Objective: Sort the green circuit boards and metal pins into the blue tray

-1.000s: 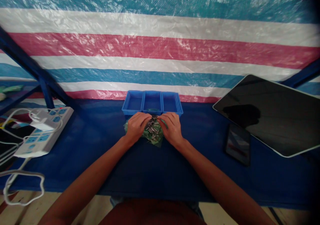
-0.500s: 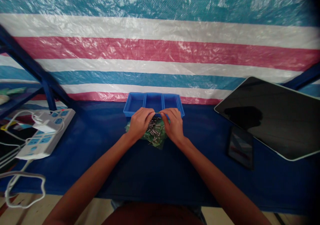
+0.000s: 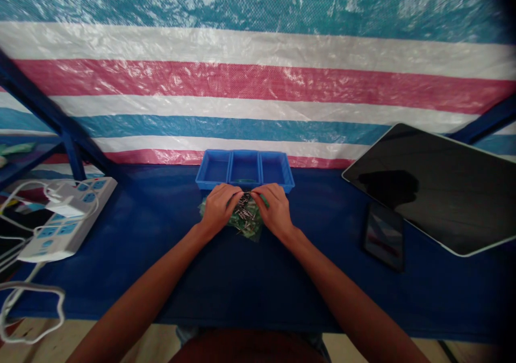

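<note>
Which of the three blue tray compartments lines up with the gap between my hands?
The middle compartment: it lies straight beyond that gap, while the left compartment sits beyond your left hand and the right compartment beyond your right hand.

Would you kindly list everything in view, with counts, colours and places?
Tray: 1, three-compartment, blue, table's far side
Metal parts: many, silvery and dark, between the hands
Plastic bag: 1, green, under the parts
Table: 1, dark blue, centre
Striped sheet: 1, teal-blue, white, red, behind
Frame bars: several, blue, both sides
Green item: 1, unclear, far left
Power strip: 1, white with blue sockets, left
Charger: 1, white, on the strip
Cables: several, mostly white, left
Phone-like device: 1, black, right
Screen: 1, black, pale-edged, far right
Floor: pale, below
Left hand: 1, bare, left of the parts
Right hand: 1, bare, right of the parts
</note>
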Tool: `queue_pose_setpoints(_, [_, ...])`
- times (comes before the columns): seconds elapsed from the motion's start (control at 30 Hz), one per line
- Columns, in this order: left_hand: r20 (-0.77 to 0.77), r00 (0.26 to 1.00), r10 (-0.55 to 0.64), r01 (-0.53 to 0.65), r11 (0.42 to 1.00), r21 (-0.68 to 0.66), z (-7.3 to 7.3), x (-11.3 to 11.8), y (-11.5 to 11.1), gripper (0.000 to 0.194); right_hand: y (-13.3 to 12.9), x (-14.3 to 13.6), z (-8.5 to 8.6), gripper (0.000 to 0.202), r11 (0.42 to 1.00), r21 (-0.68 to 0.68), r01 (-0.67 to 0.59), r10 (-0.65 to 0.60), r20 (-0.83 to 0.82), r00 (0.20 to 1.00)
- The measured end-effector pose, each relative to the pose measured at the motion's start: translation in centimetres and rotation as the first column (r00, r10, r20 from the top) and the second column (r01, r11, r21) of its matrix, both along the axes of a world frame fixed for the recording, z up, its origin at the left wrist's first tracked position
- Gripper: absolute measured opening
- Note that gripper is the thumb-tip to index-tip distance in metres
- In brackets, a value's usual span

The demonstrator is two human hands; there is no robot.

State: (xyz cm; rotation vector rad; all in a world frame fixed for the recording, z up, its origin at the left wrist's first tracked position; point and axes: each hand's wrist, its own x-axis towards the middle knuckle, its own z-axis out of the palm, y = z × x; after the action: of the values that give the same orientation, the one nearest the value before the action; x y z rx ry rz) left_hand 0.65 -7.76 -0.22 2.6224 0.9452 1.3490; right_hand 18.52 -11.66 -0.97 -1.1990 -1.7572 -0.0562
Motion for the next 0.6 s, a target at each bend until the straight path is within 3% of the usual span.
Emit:
queue_pose_setpoints(0.2, [0.032, 0.99, -0.136, 0.134, 0.99, 0.044, 0.2, -0.1, -0.2, 0.009, -0.4, 0.2, -0.8, 0.014, 0.998, 0.051, 0.028, -0.028, 0.0, 1.0])
queue_pose_setpoints(0.6, [0.053, 0.995, -0.086, 0.084, 0.996, 0.032, 0.1, -0.6, -0.1, 0.011, -0.3, -0.7, -1.3, 0.011, 0.997, 0.08, 0.015, -0.013, -0.032, 0.999])
